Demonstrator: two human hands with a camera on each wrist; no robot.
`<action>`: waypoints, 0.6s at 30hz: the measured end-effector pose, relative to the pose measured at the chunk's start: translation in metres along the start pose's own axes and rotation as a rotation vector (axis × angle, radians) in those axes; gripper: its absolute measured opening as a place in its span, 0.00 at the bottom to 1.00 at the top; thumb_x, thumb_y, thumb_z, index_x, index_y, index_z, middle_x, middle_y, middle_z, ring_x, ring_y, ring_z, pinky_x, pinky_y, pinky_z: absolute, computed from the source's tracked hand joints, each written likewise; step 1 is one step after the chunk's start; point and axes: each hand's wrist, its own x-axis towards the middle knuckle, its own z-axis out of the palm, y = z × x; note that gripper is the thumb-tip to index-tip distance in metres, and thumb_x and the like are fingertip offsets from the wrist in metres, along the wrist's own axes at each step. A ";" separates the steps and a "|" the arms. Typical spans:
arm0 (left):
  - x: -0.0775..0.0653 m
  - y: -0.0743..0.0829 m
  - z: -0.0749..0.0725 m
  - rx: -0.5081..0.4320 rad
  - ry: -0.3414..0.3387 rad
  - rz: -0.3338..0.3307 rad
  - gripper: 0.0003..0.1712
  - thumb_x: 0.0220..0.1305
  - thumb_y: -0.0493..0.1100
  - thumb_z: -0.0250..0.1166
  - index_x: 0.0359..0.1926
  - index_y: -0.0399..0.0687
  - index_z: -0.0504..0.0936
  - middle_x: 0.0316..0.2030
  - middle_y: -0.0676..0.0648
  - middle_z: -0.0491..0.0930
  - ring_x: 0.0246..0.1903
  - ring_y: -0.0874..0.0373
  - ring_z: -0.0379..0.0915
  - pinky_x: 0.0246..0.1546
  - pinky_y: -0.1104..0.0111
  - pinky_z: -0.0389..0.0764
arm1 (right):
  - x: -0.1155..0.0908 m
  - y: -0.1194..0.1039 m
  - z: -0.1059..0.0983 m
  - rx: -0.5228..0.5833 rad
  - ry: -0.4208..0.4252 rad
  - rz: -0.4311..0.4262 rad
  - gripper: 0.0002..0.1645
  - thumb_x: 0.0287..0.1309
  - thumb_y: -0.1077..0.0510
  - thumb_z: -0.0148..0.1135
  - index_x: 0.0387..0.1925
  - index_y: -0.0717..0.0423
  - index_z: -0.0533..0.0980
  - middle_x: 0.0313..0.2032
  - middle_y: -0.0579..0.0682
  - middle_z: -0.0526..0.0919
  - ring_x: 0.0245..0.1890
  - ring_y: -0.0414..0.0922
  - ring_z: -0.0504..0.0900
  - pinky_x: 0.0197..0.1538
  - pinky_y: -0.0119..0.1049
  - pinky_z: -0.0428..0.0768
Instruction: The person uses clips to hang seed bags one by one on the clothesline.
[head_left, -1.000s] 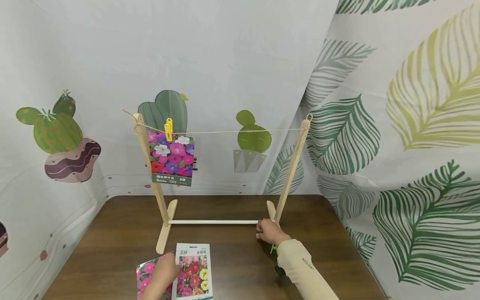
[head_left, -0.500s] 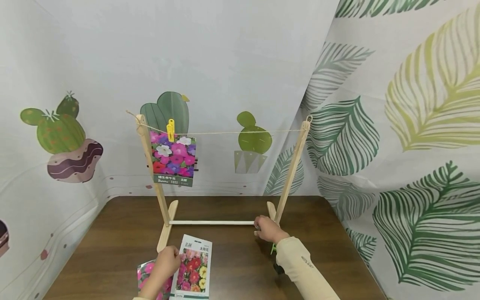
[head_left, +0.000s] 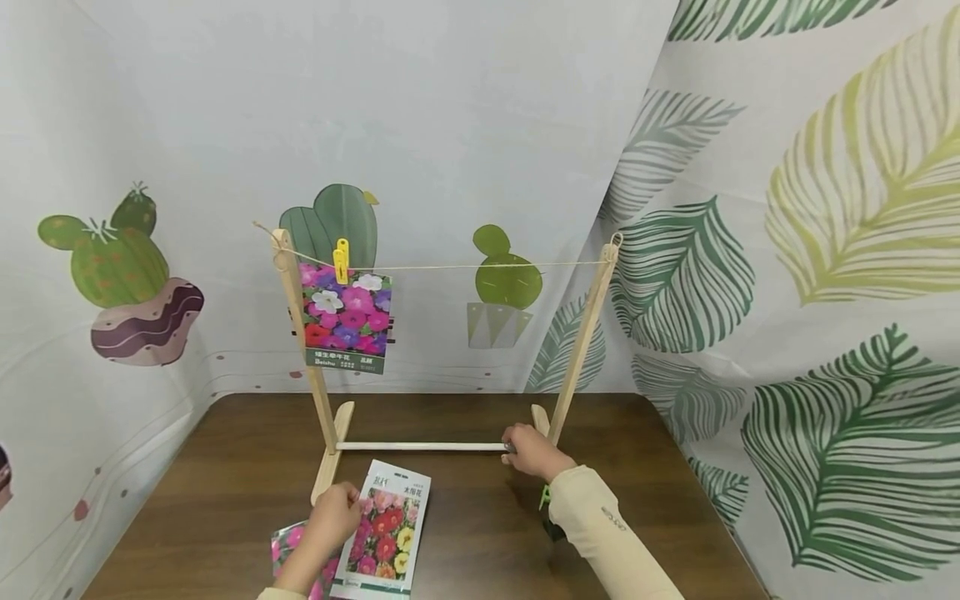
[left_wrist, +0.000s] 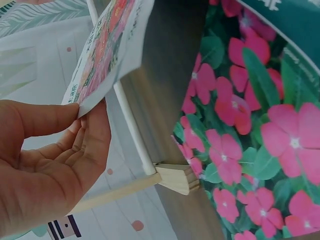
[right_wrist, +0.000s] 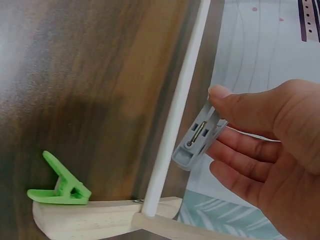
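My left hand (head_left: 335, 517) pinches the edge of a white-bordered seed packet (head_left: 386, 533) between thumb and fingers; the left wrist view shows its near edge raised. Partly hidden behind that forearm is a second seed packet with pink flowers (left_wrist: 250, 130). Near the stand's white rod (head_left: 420, 447), my right hand (head_left: 536, 452) holds a grey clothespin (right_wrist: 197, 137) between thumb and fingers. A green clothespin (right_wrist: 60, 187) is at the stand's right foot. Above, a yellow clothespin (head_left: 341, 261) hangs a petunia seed packet (head_left: 347, 321) on the string (head_left: 450, 267).
Two wooden posts, left and right (head_left: 581, 350), carry the string across the brown table (head_left: 465, 508). A dark object (head_left: 552, 529) shows beneath the right sleeve. Printed cloth with cacti and leaves hangs behind the table.
My left hand has taken the white-bordered packet by its edge, and the packet has shifted up and tilted. My right hand has moved slightly left along the rod with the grey clothespin.
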 end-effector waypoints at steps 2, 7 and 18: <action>0.002 0.002 -0.002 0.001 -0.006 -0.001 0.09 0.53 0.28 0.60 0.21 0.40 0.71 0.15 0.50 0.67 0.18 0.58 0.63 0.19 0.66 0.67 | 0.002 -0.001 -0.002 0.007 -0.004 0.000 0.13 0.55 0.64 0.68 0.39 0.69 0.78 0.32 0.54 0.79 0.33 0.47 0.77 0.36 0.43 0.77; 0.006 0.008 -0.006 -0.009 -0.007 -0.002 0.06 0.55 0.28 0.59 0.23 0.37 0.73 0.17 0.49 0.69 0.17 0.59 0.63 0.18 0.67 0.67 | 0.006 -0.005 -0.009 0.014 0.000 -0.030 0.13 0.54 0.64 0.69 0.39 0.70 0.78 0.32 0.56 0.80 0.33 0.49 0.78 0.39 0.44 0.78; 0.016 0.017 -0.017 0.003 0.020 0.032 0.05 0.56 0.28 0.60 0.25 0.35 0.74 0.20 0.46 0.72 0.21 0.56 0.66 0.21 0.65 0.69 | 0.012 -0.016 -0.026 0.036 -0.028 -0.049 0.14 0.55 0.63 0.68 0.41 0.68 0.78 0.26 0.51 0.77 0.26 0.40 0.72 0.37 0.40 0.77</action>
